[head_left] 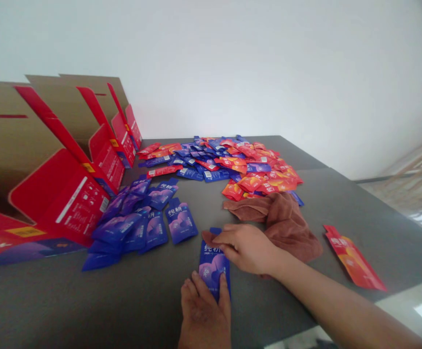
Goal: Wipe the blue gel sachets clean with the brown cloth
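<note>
A blue pouch [214,271] with a purple fruit print lies flat on the grey table in front of me. My left hand [205,305] holds its lower end, with the thumb and fingers on either side. Pinched in my right hand [249,247] is a corner of a brown cloth [291,228], pressed on the pouch near its top. The rest of the cloth lies bunched to the right, partly behind my wrist. Another blue pouch [181,222] lies just beyond, beside a loose pile of blue pouches [123,228].
Open red cardboard boxes [83,208] stand in a row along the left. A mixed heap of red and blue pouches [225,162] covers the back of the table [134,300]. One red pouch [354,259] lies near the right edge. A white wall [233,68] rises behind.
</note>
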{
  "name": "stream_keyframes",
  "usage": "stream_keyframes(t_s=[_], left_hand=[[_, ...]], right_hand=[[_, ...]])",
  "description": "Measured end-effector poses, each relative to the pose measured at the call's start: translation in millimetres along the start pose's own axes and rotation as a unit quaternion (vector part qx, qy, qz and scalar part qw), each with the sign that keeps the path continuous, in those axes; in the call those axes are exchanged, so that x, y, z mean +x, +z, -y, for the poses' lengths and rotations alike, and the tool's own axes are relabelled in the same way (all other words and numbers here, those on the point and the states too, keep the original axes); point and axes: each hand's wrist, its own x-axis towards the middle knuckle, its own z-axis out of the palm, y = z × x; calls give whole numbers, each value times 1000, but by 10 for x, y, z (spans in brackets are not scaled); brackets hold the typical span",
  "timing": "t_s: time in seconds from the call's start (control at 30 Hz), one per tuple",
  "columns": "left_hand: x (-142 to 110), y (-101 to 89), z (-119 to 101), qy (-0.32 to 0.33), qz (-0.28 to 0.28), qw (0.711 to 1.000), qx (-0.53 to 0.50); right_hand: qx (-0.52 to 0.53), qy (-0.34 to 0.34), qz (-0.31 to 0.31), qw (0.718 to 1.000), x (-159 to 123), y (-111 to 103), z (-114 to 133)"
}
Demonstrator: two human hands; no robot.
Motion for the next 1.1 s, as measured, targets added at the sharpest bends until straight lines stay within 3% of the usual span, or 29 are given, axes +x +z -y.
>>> stream_keyframes(t_s=[0.1, 0.3, 0.4, 0.5, 0.7, 0.8, 1.1], left_hand=[[6, -10, -5, -3, -3, 1000, -4], [12, -8, -30, -6, 14, 1000, 9], [14, 4, -38, 0, 32, 999, -13], [16, 17, -47, -6, 28, 999, -15], [16, 58, -66, -16, 5, 999, -36], [16, 67, -68, -16, -3, 999, -32], [22, 51, -91, -18, -4, 1000, -25]], right_hand=[[6, 17, -8, 1000, 11, 6, -15], [53, -93, 47, 993, -32, -53, 79], [60, -117, 62, 989, -53, -60, 115], [53, -95, 52, 993, -46, -39, 99], [14, 20, -11, 1000, 9, 19, -11], [13, 31, -17, 999, 13, 21, -24], [89, -123, 68, 986, -58, -54, 124]])
